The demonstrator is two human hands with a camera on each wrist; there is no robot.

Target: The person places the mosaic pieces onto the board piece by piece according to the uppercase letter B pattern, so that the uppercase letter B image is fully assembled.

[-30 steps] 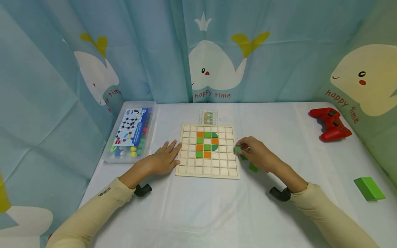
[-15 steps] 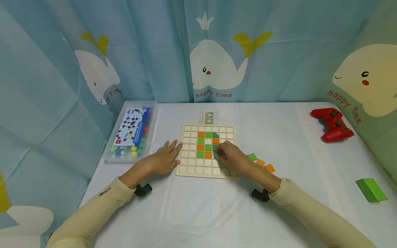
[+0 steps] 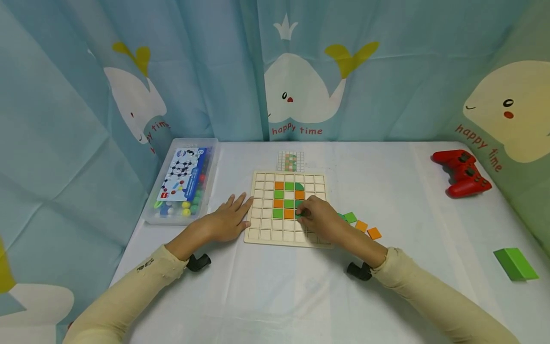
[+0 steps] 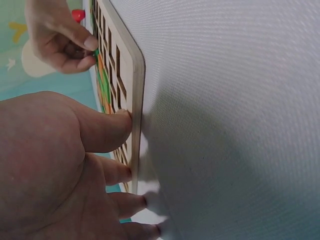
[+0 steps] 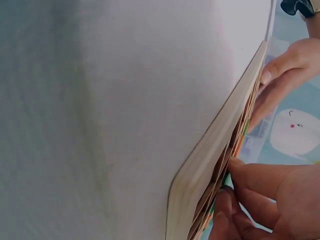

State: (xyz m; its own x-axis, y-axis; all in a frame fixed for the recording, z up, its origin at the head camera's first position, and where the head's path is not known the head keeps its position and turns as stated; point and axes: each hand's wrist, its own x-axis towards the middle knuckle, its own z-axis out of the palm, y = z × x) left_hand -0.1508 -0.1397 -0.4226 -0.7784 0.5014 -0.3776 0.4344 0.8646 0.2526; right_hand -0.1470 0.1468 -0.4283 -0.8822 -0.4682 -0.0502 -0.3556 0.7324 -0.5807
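Note:
A wooden grid board lies in the middle of the table, with orange and green tiles set into several cells. With its fingers spread straight, my left hand rests at the board's left edge; the left wrist view shows its thumb touching the rim. Over the board, my right hand pinches a dark green tile between thumb and fingertips, just right of an orange tile in the lowest filled row. Fingers hide much of that tile, so its shape cannot be told.
Loose green and orange tiles lie right of the board. A small pattern card sits behind it. At the left is a clear plastic box of coloured balls. Farther right are a red game controller and a green block.
My right hand has moved left from beside the board to over its grid, bringing the dark green tile, and has barely moved in the last half second. My left hand has stayed at the edge.

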